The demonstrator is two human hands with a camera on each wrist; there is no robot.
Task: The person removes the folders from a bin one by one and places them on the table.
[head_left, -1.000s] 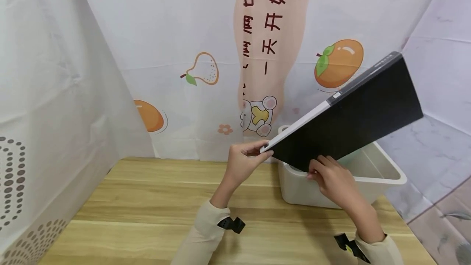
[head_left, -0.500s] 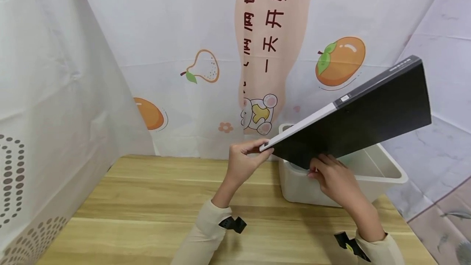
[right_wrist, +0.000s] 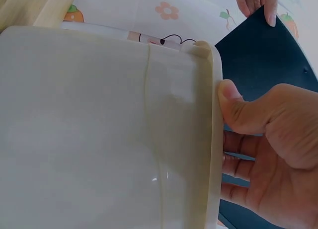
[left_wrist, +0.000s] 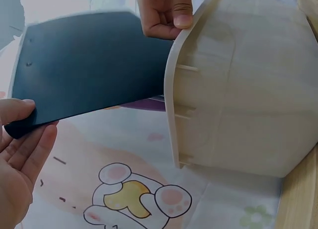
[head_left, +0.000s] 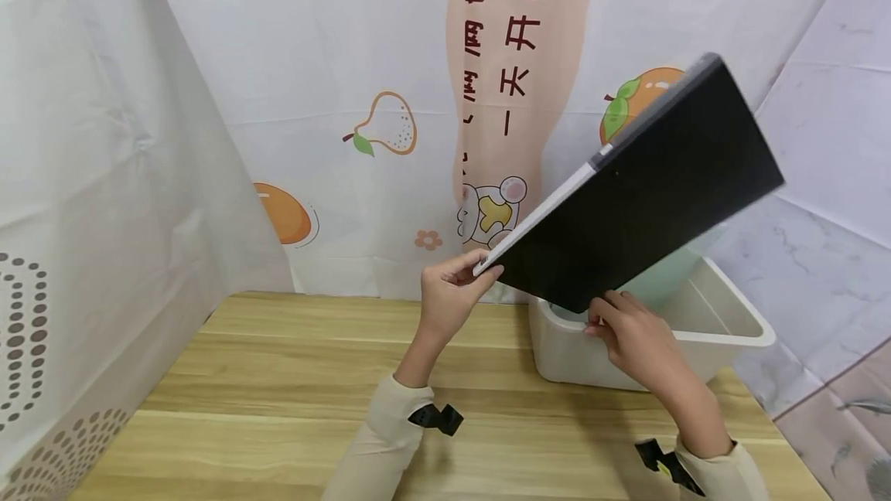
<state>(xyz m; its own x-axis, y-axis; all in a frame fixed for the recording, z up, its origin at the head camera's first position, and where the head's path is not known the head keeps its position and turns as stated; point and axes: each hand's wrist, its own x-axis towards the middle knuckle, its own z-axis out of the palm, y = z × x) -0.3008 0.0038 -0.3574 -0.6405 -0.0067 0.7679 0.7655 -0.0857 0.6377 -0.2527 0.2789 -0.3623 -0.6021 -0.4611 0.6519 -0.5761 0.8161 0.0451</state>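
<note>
My left hand [head_left: 448, 301] pinches the lower left corner of a black file folder [head_left: 643, 188] with a white and grey spine, thumb on one side and fingers on the other. The folder slants up to the right over a cream plastic bin [head_left: 592, 354], its lower edge at the bin's opening. With my right hand [head_left: 639, 340] I grip the bin's near rim; in the right wrist view the thumb [right_wrist: 238, 107] lies on the rim and the other fingers reach behind it. How deep the folder's hidden edge sits cannot be told.
A pale green sheet-like thing [head_left: 661, 281] stands inside the bin, behind the folder. In the left wrist view a purple edge [left_wrist: 146, 105] shows beneath the folder. The bin stands on a wooden table [head_left: 292, 393], near a printed curtain [head_left: 334, 199] at the back.
The folder's far end dips slightly, then swings up and left, so it now stands steeper. My left hand has shifted a little left with its corner. The right hand stays on the rim.
</note>
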